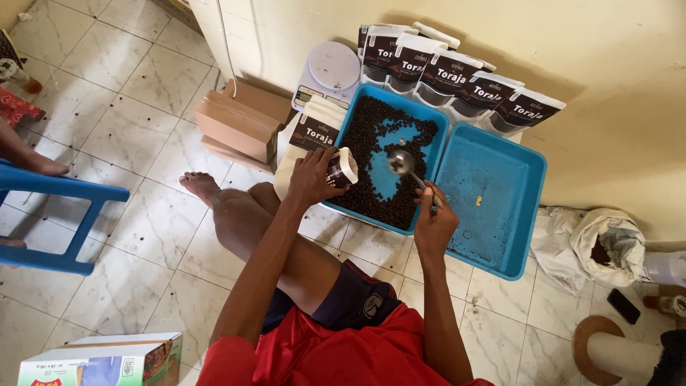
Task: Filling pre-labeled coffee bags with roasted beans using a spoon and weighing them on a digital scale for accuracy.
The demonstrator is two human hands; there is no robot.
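Filling looks to be the step in hand. The left hand (309, 179) is closed around an open dark pouch (341, 169), held at the near-left rim of the blue tray (437, 132) of coffee beans (371, 129). To its right, the right hand (432, 223) grips a metal scoop (402, 164) over the beans — its bowl just beside the pouch mouth. Judging from this, the next move calls for a steady tip into that narrow opening — beans spill easily.

Pretty bright, even daylight. The packaged bags (457, 78) threw a soft shadow up the cream wall (614, 57), so light came from the lower left. The spoon (402, 164) looked motion-blurred, and the floor tiles (128, 143) bowed near the edges.
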